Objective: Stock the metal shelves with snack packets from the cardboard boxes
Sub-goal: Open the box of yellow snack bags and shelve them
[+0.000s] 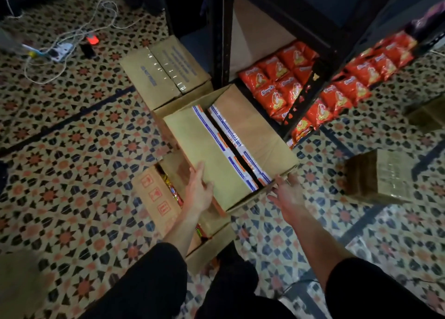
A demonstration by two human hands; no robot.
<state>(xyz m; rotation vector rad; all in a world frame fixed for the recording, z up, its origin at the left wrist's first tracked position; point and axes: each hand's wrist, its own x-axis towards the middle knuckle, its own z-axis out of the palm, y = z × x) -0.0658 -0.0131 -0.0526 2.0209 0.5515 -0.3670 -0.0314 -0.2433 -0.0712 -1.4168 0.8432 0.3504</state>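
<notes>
Cardboard box (252, 130), flaps lying shut, sits on a lower box (154, 198) beside the metal shelf (310, 87); stiff, likely light, best taken at its near corners. Left hand (198, 188) lies flat on one flap (204, 145); right hand (287, 196) hovers spread, empty.

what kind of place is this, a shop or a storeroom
Probably a shop's stockroom, though a small store is possible: a metal shelf holds rows of orange snack packets, and several cardboard boxes stand on the tiled floor beside it.

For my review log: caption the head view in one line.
Left hand on a cardboard box, right hand at its edge, beside metal shelves of orange snack packets.
</notes>
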